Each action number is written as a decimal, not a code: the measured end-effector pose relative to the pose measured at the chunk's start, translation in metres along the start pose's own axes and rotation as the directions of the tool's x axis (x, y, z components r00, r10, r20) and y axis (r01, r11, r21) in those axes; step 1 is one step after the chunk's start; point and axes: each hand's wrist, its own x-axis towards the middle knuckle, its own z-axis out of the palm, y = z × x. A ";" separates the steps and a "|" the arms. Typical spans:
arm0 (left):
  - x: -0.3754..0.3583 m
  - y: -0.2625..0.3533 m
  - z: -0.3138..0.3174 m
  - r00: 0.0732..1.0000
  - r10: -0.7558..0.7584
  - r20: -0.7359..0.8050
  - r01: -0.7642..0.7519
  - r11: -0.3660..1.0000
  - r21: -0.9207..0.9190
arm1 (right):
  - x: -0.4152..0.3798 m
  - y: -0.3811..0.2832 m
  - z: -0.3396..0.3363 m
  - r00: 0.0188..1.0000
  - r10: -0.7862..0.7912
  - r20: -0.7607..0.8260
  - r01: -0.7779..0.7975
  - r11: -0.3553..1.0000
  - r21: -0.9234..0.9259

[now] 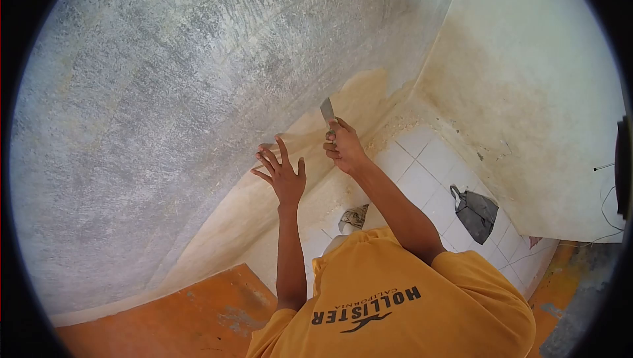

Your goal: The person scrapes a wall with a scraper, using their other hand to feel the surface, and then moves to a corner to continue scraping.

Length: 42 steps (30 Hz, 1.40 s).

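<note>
My right hand [341, 145] is wrapped round the handle of a scraper [327, 109], whose flat metal blade points up against the wall [198, 81]. The blade sits near the border between the rough grey scraped surface and a strip of cream paint [362, 94]. To the left, my left hand [282, 177] has its fingers spread, with the fingertips at the wall by the cream strip. It holds nothing. The scraper's handle is mostly hidden in my right fist.
White floor tiles [422, 180] lie below, with pale crumbs along the wall's foot. A dark grey bag [476, 214] rests on them. An orange surface [191, 315] with worn patches is at lower left. A stained cream wall [527, 94] meets the scraped wall at right.
</note>
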 end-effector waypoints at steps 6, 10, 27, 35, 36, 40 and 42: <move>-0.001 -0.002 -0.013 0.998 0.002 0.060 -0.002 1.000 -0.005 | 0.020 0.017 0.002 0.998 -0.025 -0.057 0.025 1.000 -0.002; -0.003 -0.004 -0.018 0.996 0.002 0.092 -0.002 1.000 -0.007 | 0.005 0.024 0.009 1.000 0.013 -0.016 -0.012 1.000 0.022; -0.006 -0.020 -0.014 0.995 0.058 0.083 -0.059 0.998 0.018 | 0.006 0.007 0.002 0.998 0.065 0.025 -0.065 0.998 0.010; -0.013 -0.027 -0.014 0.991 0.041 0.130 -0.044 0.999 0.021 | 0.011 0.013 -0.001 0.997 0.069 0.021 -0.069 0.998 0.008; -0.014 -0.027 -0.015 0.991 0.048 0.127 -0.050 0.999 0.013 | 0.013 0.013 -0.003 0.998 0.067 0.022 -0.067 0.998 0.011; -0.016 -0.027 -0.017 0.990 0.056 0.128 -0.057 0.998 0.005 | 0.005 0.014 -0.008 0.998 0.061 0.019 -0.061 0.998 0.010; -0.013 -0.029 -0.018 0.989 0.054 0.135 -0.055 0.998 0.009 | 0.006 0.013 -0.003 0.998 0.058 0.003 -0.058 0.998 0.012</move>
